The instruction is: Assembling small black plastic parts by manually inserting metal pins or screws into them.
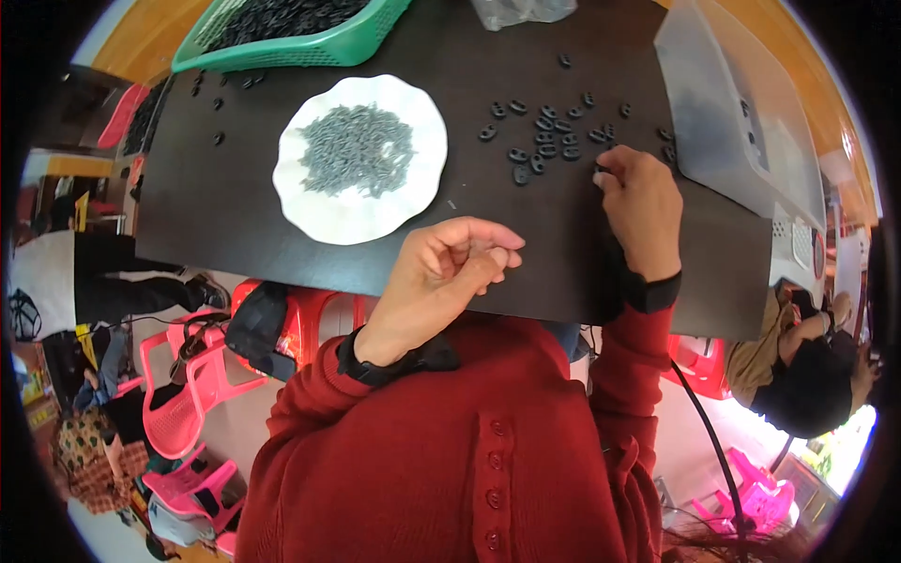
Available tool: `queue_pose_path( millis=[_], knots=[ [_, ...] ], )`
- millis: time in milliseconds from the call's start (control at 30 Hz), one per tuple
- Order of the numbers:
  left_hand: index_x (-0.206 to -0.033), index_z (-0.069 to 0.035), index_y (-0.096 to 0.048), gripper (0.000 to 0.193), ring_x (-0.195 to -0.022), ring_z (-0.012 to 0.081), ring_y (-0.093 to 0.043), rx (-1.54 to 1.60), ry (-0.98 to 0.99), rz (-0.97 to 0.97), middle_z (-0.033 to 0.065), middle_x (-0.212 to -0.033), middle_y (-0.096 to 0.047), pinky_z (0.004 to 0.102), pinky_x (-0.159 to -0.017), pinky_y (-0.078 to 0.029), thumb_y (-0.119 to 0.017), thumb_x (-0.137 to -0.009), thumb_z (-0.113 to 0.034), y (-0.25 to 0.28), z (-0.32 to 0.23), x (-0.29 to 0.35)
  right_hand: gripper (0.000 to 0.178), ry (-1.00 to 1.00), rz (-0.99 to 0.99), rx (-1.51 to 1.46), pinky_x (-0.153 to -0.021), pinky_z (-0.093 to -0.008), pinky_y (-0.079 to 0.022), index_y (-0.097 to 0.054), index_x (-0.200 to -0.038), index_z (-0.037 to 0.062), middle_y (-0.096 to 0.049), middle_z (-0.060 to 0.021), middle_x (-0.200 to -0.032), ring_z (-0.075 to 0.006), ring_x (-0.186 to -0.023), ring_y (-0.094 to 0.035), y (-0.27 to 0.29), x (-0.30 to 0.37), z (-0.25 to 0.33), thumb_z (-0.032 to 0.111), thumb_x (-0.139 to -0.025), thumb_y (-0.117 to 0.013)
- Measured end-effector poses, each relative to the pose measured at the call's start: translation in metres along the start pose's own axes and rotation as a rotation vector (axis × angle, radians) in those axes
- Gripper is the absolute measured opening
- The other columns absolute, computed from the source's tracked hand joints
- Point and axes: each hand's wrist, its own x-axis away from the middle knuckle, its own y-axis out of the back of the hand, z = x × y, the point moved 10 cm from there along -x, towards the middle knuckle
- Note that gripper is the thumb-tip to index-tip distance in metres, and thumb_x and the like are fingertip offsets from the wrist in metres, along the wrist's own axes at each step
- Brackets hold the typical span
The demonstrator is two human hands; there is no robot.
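My right hand [643, 202] is at the right edge of a scatter of small black oval two-hole plastic pieces [547, 138]. Its thumb and forefinger are pinched on one of these pieces, mostly covered by the fingertips. My left hand [446, 267] is held above the table's near edge, fingers curled in and thumb pressed toward the forefinger. What it holds, if anything, is hidden. Beyond it stands a white scalloped plate [300, 202] with a heap of tiny grey spring-like pieces [357, 150] in the middle.
A green basket [324, 49] full of black pieces stands at the far left of the dark table [526, 230]. At the right is a translucent plastic bin [727, 122]; a clear bag [521, 11] lies at the back. Pink chairs [183, 394] and other people are around the table.
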Motion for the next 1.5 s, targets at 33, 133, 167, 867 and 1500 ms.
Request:
queue_pose_path(
  millis=[33, 133, 167, 867, 1500],
  knots=[
    [-0.128, -0.003, -0.079, 0.021, -0.090, 0.0064, -0.068, 0.029, -0.007, -0.002, 0.0052, -0.111, -0.080, 0.0235, -0.078, -0.054, -0.070, -0.113, -0.014, 0.003, -0.002, 0.002, 0.021, -0.043, 0.040, 0.018, -0.085, -0.0476, -0.058, -0.079, -0.111, 0.0060, -0.078, -0.0139, -0.097, -0.0364, -0.096, -0.075, -0.003, 0.000, 0.001, 0.015, -0.091, -0.083],
    [-0.128, -0.002, -0.078, 0.022, -0.091, 0.0072, -0.069, 0.075, -0.031, -0.003, 0.0061, -0.113, -0.081, 0.0236, -0.079, -0.054, -0.070, -0.112, -0.014, 0.015, -0.003, 0.004, 0.019, -0.095, 0.126, -0.057, -0.080, -0.0408, -0.057, -0.077, -0.109, 0.0023, -0.078, -0.0138, -0.096, -0.0277, -0.090, -0.075, 0.001, 0.003, 0.023, 0.012, -0.093, -0.081],
    [-0.130, -0.002, -0.078, 0.023, -0.093, 0.0081, -0.070, 0.114, -0.030, -0.024, 0.0066, -0.114, -0.081, 0.0241, -0.080, -0.055, -0.070, -0.113, -0.015, 0.020, -0.001, 0.005, 0.017, -0.154, 0.195, -0.131, -0.078, -0.0375, -0.056, -0.077, -0.108, 0.0010, -0.078, -0.0124, -0.095, -0.0223, -0.087, -0.074, 0.003, 0.006, 0.032, 0.010, -0.095, -0.081],
    [-0.135, 0.001, -0.077, 0.032, -0.083, 0.0105, -0.070, 0.443, -0.067, 0.006, 0.0085, -0.108, -0.081, 0.0241, -0.076, -0.059, -0.077, -0.109, -0.017, 0.080, -0.001, 0.048, 0.026, 0.280, 0.305, -0.894, -0.074, -0.0290, -0.055, -0.086, -0.117, 0.0016, -0.077, -0.0094, -0.094, -0.0158, -0.082, -0.071, 0.027, 0.060, 0.220, -0.005, -0.092, -0.083],
    [-0.118, -0.001, -0.073, 0.013, -0.084, 0.0067, -0.071, 0.121, 0.012, -0.077, 0.0049, -0.100, -0.080, 0.0225, -0.074, -0.056, -0.072, -0.111, -0.012, 0.069, -0.014, 0.051, 0.035, -0.037, 0.019, -0.308, -0.076, -0.0276, -0.050, -0.082, -0.120, -0.0037, -0.074, -0.0010, -0.086, -0.0065, -0.081, -0.062, 0.086, -0.052, 0.077, 0.028, -0.105, -0.079]
  ],
)
